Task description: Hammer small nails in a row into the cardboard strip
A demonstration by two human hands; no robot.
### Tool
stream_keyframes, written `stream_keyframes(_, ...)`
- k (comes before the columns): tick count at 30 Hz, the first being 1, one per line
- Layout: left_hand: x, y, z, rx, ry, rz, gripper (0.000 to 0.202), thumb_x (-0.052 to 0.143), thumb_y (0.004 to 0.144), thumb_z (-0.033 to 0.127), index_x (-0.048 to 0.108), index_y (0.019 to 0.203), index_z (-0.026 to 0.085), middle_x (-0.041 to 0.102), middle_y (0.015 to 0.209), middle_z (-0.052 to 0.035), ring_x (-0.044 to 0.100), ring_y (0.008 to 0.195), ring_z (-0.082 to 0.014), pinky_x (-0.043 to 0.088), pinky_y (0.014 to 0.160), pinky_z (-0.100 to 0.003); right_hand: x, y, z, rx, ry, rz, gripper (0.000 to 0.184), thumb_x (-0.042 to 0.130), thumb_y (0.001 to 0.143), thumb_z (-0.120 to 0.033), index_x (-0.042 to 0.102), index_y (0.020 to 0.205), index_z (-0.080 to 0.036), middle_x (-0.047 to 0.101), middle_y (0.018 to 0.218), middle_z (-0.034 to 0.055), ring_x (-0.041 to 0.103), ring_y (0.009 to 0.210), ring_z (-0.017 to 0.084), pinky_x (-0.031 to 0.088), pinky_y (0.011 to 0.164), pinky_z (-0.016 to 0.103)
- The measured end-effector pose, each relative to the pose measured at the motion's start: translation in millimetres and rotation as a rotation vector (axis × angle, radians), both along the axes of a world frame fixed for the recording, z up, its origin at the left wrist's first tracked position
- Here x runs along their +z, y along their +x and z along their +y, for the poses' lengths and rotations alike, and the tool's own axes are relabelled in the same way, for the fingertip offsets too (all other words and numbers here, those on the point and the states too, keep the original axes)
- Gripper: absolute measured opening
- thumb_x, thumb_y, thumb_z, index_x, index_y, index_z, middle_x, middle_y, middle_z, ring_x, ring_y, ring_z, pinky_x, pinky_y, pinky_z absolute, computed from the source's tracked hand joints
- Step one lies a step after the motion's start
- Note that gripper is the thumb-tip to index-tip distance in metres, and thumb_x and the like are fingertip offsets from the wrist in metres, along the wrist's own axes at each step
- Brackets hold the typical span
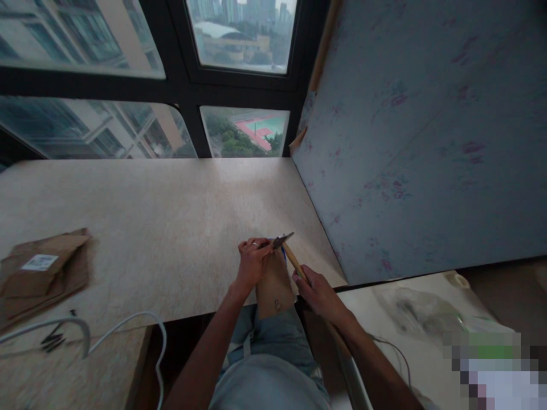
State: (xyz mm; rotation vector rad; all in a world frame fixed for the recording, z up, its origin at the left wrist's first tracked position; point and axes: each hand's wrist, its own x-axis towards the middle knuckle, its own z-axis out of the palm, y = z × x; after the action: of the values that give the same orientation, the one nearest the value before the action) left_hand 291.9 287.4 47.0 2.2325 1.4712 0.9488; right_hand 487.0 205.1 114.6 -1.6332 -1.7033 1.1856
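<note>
My right hand (318, 290) is wrapped round the wooden handle of a hammer (294, 262). The hammer's dark metal head lies over the top end of a flat brown board (276, 287), close to my left fingers. My left hand (255, 259), with a ring on one finger, is closed at the board's upper left corner. What its fingertips pinch there is too small to make out. A thin blue edge shows beside the hammer head. The board's lower end juts past the table edge above my lap and bears a small dark mark.
The pale tabletop (149, 228) runs up to the windows. Brown paper packages (47, 270) lie at left, near a white cable (160, 341) and a small dark coil (53, 339). A flower-patterned panel (405, 148) stands at right, above a white surface holding clear plastic (423, 310).
</note>
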Motion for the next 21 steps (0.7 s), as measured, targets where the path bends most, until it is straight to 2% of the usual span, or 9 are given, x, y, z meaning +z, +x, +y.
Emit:
stream_keyframes(5, 4.3, 1.1, -0.9, 0.008, -0.01, 0.009, 0.02, 0.063, 0.088, 0.016, 0.076, 0.094, 0.029, 0.072, 0.112, -0.007, 0.059, 0.106, -0.0259, 0.034, 0.091, -0.047, 3.9, 2.1, -0.9, 0.011, 0.027, 0.018, 0.02, 0.042, 0.097, -0.036, 0.051, 0.084, -0.023, 0.051, 0.064, -0.0049, 0.049, 0.059, 0.015, 0.034, 0.057, 0.026)
stream_keyframes(11, 3.9, -0.1, -0.9, -0.002, -0.01, 0.027, 0.019, 0.065, 0.088, 0.017, 0.076, 0.096, 0.029, 0.071, 0.115, -0.0072, 0.059, 0.107, -0.0268, 0.034, 0.09, -0.047, -3.2, 1.9, 0.4, 0.036, 0.004, -0.01, 0.02, 0.045, 0.095, -0.036, 0.05, 0.08, -0.023, 0.05, 0.063, -0.0045, 0.049, 0.059, 0.016, 0.035, 0.057, 0.026)
stream_keyframes(16, 3.0, -0.1, -0.8, 0.011, -0.011, 0.032, 0.013, 0.066, 0.088, 0.02, 0.076, 0.093, 0.027, 0.071, 0.115, -0.007, 0.06, 0.107, -0.0259, 0.034, 0.09, -0.047, -2.6, 2.5, -0.2, 0.027, 0.021, 0.027, 0.02, 0.042, 0.097, -0.036, 0.051, 0.086, -0.023, 0.05, 0.065, -0.0053, 0.049, 0.059, 0.015, 0.034, 0.057, 0.025)
stream_keyframes(21, 4.2, -0.2, -0.8, 0.016, -0.015, 0.034, 0.014, 0.066, 0.087, 0.02, 0.077, 0.093, 0.027, 0.071, 0.116, -0.0081, 0.059, 0.109, -0.0268, 0.036, 0.091, -0.047, -4.6, 0.8, 2.0, 0.065, 0.008, -0.034, 0.019, 0.042, 0.094, -0.034, 0.05, 0.082, -0.022, 0.051, 0.066, -0.0041, 0.05, 0.061, 0.016, 0.035, 0.059, 0.026)
